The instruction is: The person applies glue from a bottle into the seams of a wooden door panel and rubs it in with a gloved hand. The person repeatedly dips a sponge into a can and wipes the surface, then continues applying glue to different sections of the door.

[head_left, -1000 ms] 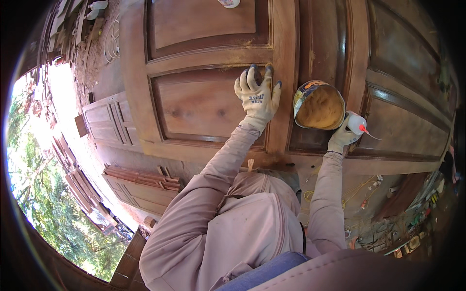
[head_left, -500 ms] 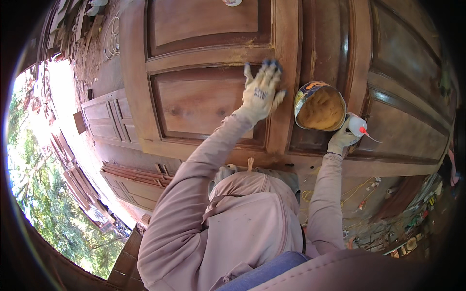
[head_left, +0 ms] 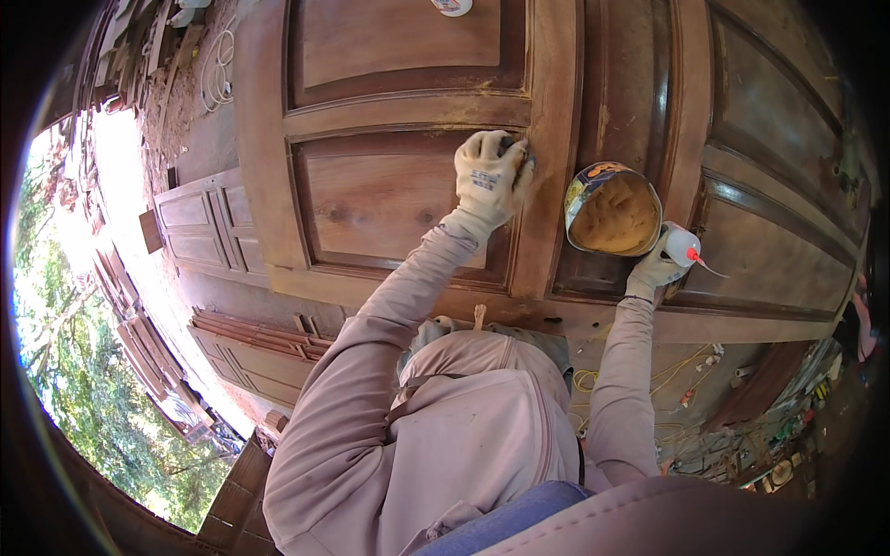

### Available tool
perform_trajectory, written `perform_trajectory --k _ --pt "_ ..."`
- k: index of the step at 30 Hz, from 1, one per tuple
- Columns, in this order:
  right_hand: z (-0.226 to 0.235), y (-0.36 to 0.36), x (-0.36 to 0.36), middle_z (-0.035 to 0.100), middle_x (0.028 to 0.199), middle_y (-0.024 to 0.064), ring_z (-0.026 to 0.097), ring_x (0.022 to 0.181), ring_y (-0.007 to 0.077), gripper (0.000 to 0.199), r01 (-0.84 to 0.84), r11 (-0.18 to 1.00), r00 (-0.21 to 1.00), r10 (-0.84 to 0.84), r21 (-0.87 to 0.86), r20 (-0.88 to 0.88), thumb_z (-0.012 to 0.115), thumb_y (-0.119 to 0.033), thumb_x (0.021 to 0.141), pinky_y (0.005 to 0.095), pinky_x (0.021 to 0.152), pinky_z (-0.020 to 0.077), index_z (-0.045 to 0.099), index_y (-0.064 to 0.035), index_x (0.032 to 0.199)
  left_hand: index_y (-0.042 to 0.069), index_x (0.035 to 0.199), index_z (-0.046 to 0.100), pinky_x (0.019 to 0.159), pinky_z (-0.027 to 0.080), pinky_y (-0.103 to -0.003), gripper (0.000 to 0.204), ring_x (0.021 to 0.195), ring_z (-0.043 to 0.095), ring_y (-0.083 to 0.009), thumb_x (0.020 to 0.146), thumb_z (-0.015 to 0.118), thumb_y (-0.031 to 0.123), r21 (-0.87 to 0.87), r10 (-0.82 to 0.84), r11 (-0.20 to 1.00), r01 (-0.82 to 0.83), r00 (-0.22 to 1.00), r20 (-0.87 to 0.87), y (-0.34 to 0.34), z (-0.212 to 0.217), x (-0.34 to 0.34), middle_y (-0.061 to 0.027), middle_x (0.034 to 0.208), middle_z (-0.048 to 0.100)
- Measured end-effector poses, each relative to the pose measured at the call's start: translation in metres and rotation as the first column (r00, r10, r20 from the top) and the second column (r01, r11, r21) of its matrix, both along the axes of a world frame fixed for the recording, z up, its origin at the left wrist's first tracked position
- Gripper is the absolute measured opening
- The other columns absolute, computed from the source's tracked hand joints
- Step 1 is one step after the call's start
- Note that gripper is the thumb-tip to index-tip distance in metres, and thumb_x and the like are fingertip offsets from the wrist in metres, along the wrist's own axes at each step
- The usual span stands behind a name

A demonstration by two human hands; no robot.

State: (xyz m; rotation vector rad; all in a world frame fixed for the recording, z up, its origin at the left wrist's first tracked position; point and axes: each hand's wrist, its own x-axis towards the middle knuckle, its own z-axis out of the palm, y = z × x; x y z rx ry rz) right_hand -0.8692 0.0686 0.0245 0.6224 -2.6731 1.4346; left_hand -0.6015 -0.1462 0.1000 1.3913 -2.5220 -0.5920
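Whereas the left fingers (head_left: 473,145) reached out extended 0.5 s ago, they are now curled in a bunch, the left hand (head_left: 489,183) at the upper right corner of the lower recessed panel (head_left: 380,199); tips turned under, so cannot tell whether they pinch anything. Reading: handwork stays local to this 1 corner, with a changed finger posture. Right fingers unchanged: wrapped round a white bottle (head_left: 678,243) with a red nozzle (head_left: 693,254), the right hand (head_left: 653,270) just beside the open can (head_left: 578,196). Tan powder (head_left: 614,217) fills part of the can, which rests on the wooden door (head_left: 547,176) lying below both hands. Tan residue (head_left: 464,109) marks the crosspiece above the panel.
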Motion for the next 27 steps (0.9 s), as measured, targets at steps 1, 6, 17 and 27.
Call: perform_trajectory --k 1,6,17,27 --pt "0.0 0.0 0.0 0.064 0.12 0.0182 0.063 0.11 0.0316 0.052 -0.001 1.0 1.0 0.001 -0.02 0.017 0.083 -0.024 0.087 0.0427 0.098 0.0502 0.057 0.0047 0.123 0.014 0.127 0.066 0.108 0.035 -0.053 0.046 0.129 0.045 -0.0329 0.088 0.07 0.036 0.086 0.007 0.996 -0.006 1.0 -0.014 -0.004 0.004 0.004 -0.0101 0.136 0.052" --pt "-0.002 0.003 -0.003 0.063 0.121 0.0188 0.063 0.109 0.0322 0.053 -0.05 0.999 0.999 0.05 0.006 0.016 0.083 -0.024 0.087 0.0439 0.097 0.05 0.056 0.0047 0.123 0.019 0.136 0.064 0.111 0.03 -0.058 0.048 0.138 0.038 -0.0435 0.092 0.065 0.038 -0.125 0.109 0.986 -0.113 0.993 -0.033 -0.011 0.002 0.002 -0.0169 0.148 0.045" --pt "0.0 -0.002 0.0 0.069 0.113 0.0137 0.068 0.101 0.0248 0.046 -0.005 0.999 0.987 0.013 0.052 -0.161 0.082 -0.022 0.088 0.038 0.091 0.0555 0.061 0.0037 0.12 0.024 0.125 0.071 0.111 0.032 -0.056 0.038 0.13 0.045 -0.0361 0.088 0.068 0.03 -0.244 0.07 0.967 -0.071 0.997 -0.012 0.0 -0.004 0.013 -0.011 0.139 0.053" --pt "-0.009 0.007 -0.003 0.063 0.119 0.0199 0.063 0.11 0.0344 0.057 -0.013 0.997 0.992 0.023 0.081 -0.127 0.083 -0.027 0.086 0.0455 0.098 0.0493 0.056 0.0048 0.124 0.031 0.113 0.076 0.108 0.035 -0.057 0.033 0.129 0.044 -0.0346 0.082 0.073 0.02 -0.341 0.057 0.94 -0.015 0.992 0.115 -0.034 -0.004 0.031 -0.0063 0.132 0.051"
